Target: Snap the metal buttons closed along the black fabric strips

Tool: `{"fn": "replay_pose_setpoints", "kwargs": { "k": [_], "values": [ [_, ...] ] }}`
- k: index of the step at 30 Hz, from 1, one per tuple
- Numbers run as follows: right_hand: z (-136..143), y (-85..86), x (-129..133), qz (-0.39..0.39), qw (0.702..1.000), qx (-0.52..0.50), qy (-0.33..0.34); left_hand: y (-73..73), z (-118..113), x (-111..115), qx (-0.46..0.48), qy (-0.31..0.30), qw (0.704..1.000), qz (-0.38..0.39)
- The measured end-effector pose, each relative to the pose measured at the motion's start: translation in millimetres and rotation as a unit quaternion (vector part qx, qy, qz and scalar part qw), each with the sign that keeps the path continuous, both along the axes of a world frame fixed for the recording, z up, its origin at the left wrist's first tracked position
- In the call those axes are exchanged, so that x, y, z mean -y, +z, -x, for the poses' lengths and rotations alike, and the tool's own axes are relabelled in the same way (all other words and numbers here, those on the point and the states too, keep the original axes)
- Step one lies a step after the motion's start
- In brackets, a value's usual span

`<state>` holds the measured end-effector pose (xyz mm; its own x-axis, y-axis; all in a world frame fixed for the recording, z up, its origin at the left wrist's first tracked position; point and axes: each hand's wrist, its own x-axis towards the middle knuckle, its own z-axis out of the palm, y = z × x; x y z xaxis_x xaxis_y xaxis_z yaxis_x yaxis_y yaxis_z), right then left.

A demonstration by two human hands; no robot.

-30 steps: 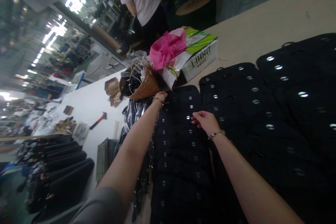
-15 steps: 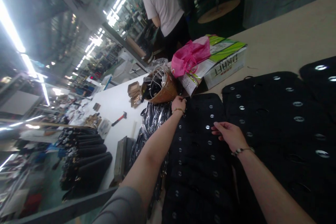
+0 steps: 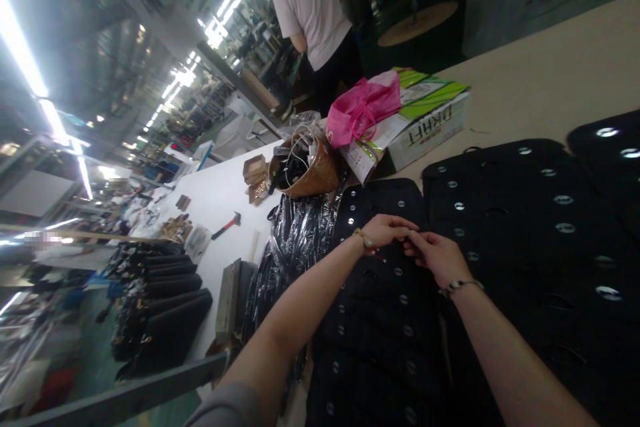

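Note:
Black fabric pieces point(image 3: 373, 320) lie stacked in overlapping rows on the table, each with shiny round metal discs near its ends. Over the left stack, my left hand point(image 3: 386, 230) reaches across to my right hand, its fingers bent and meeting the right fingertips. My right hand point(image 3: 436, 255) is closed in a pinch above the right side of the same stack. Whatever sits between the fingertips is too small or too hidden to make out. A second stack of black pieces point(image 3: 520, 213) lies just right of my right hand.
Beyond the stacks stand a brown basket point(image 3: 320, 170) of cables and a green-white box point(image 3: 430, 127) with a pink cloth point(image 3: 363, 107) on it. Clear plastic over black goods point(image 3: 295, 233), a metal box point(image 3: 234, 297) and a hammer point(image 3: 227, 225) are leftward. A person point(image 3: 317, 13) stands behind.
My left hand has moved right and nearer, from the far left corner of the stack to my right hand. My right hand has stayed almost in place.

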<state>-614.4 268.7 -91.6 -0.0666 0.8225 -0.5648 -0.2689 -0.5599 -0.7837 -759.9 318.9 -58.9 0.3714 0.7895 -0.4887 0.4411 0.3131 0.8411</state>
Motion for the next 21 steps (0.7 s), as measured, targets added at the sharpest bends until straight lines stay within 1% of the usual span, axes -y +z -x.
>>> {"fn": "replay_pose_setpoints", "kwargs": {
  "k": [3,5,7,9,11,14,18,19,21],
  "values": [
    [-1,0.5,0,0.004,1.0,-0.015,-0.003,2.2,3,-7,0.055,0.006,0.995,0.088],
    [-1,-0.1,0,0.004,1.0,-0.023,-0.001,2.4,4,-11,0.073,0.012,0.989,0.13],
    [-1,-0.9,0,0.004,1.0,-0.027,-0.003,2.6,3,-16,0.068,0.009,0.986,0.155],
    [-1,-1.6,1,0.003,0.999,-0.032,-0.009,4.0,2,-20,0.04,-0.007,0.985,0.167],
    [-1,-2.3,1,-0.001,0.999,-0.038,-0.012,7.6,0,-25,-0.003,-0.036,0.987,0.159],
    [-2,-3.3,2,-0.003,0.999,-0.048,-0.009,17.5,-6,-31,-0.076,-0.098,0.986,0.115],
    [-2,-4.8,1,0.001,0.998,-0.062,-0.011,33.4,-19,-35,-0.167,-0.179,0.968,0.051],
    [-2,-5.0,1,0.003,0.998,-0.066,-0.013,36.4,-23,-35,-0.183,-0.187,0.964,0.041],
    [-2,-5.4,1,0.005,0.997,-0.072,-0.016,40.3,-30,-37,-0.21,-0.173,0.962,0.024]
  ]
}}
